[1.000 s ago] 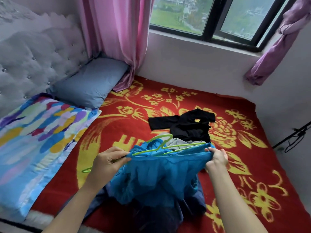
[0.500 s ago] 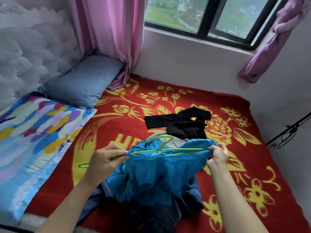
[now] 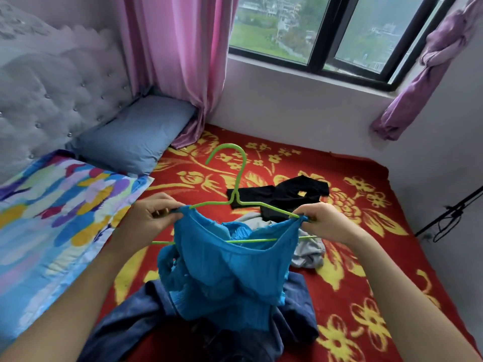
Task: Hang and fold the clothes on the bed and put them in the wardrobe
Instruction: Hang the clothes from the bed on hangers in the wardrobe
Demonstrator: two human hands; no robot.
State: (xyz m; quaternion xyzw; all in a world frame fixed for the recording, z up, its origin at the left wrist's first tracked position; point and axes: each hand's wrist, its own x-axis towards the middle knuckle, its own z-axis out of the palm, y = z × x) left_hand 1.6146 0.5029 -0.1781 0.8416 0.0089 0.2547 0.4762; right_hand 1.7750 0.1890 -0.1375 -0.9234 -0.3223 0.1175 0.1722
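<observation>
A bright blue pleated garment [image 3: 230, 278] hangs from a green hanger [image 3: 236, 194] held upright over the bed. My left hand [image 3: 150, 218] pinches the garment's left shoulder against the hanger's left end. My right hand [image 3: 324, 222] pinches its right shoulder at the hanger's right end. The hook points up and away from me. Under the garment lie dark blue jeans [image 3: 136, 325]. A grey cloth [image 3: 309, 250] and a black top [image 3: 285, 195] lie on the red and yellow blanket [image 3: 366, 283] beyond.
A blue-grey pillow [image 3: 136, 131] and a multicoloured quilt [image 3: 52, 218] lie on the left by the tufted headboard [image 3: 52, 95]. Pink curtain [image 3: 180, 64] hangs in the far corner under the window [image 3: 326, 32]. A black stand [image 3: 449, 212] is at the right wall.
The hanger has tipped from lying flat to standing upright, hook raised. Both hands have lifted and spread the blue garment's shoulders onto the hanger ends.
</observation>
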